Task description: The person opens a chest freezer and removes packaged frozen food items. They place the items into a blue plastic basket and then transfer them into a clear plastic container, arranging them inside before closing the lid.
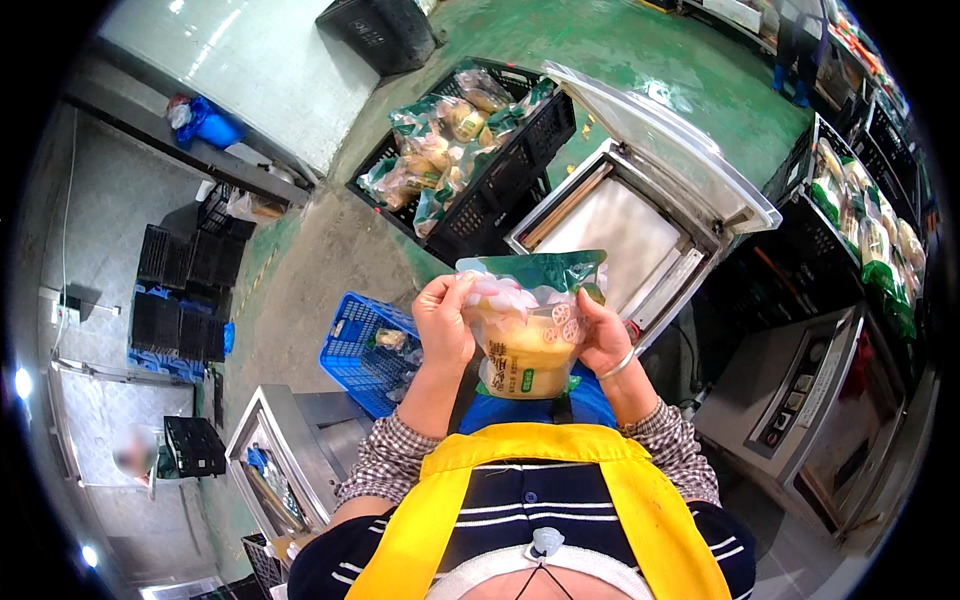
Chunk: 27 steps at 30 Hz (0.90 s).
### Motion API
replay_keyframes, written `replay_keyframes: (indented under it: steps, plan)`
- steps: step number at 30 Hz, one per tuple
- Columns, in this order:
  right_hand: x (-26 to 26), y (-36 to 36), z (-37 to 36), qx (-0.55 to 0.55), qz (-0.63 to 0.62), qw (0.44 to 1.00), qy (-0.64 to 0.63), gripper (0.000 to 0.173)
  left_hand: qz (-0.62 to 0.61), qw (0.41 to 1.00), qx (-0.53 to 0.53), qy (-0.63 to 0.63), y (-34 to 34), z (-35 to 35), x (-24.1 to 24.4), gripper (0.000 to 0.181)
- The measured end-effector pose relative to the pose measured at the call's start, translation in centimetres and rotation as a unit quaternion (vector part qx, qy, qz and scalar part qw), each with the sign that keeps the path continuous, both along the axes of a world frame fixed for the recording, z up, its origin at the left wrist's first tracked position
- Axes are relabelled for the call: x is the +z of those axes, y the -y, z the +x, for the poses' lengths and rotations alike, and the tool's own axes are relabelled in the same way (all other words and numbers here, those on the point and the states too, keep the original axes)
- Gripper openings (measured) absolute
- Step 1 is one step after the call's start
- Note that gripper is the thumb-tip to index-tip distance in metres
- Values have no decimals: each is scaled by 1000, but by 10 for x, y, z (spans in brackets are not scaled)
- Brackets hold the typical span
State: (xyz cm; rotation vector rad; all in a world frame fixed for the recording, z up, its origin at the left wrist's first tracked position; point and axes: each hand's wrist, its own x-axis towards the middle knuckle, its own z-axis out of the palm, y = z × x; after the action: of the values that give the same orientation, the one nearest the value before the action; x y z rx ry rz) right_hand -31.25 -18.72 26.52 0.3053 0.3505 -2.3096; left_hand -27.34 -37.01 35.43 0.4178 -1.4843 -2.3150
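Note:
A clear plastic pouch [525, 360] with a green top band, pink lotus print and writing is held upright in front of my chest. Pale pieces, apparently lotus root, fill its lower part. My left hand [444, 319] pinches its upper left edge between thumb and fingers. On the other side, my right hand [602, 334], with a bangle at the wrist, grips the right edge. Just beyond the pouch stands a chamber vacuum sealer [611, 217], its clear lid [667, 139] raised. A white plate and sealing bars show inside the chamber.
Similar filled pouches lie in a black crate [487, 199] ahead and in crates [829, 214] at right. A blue plastic basket [346, 337] sits at left. Other metal machines [795, 405] flank me. Stacked black crates [161, 322] stand far left; a person [801, 49] stands far right.

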Motion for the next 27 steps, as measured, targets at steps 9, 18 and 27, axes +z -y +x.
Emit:
replay_keyframes:
  steps: [9, 18, 27]
  plan:
    - [-3, -1, 5, -32, 163, 986, -19, 17, -323, 938, -81, 100, 21, 0, 11, 12]
    - [-13, -14, 2, -3, 151, 971, -187, 30, -288, 949, -112, 64, 32, 26, 10, 17]
    - [10, -2, -4, 74, 37, 986, -146, 42, -266, 940, -212, 22, 23, 30, -18, 56]
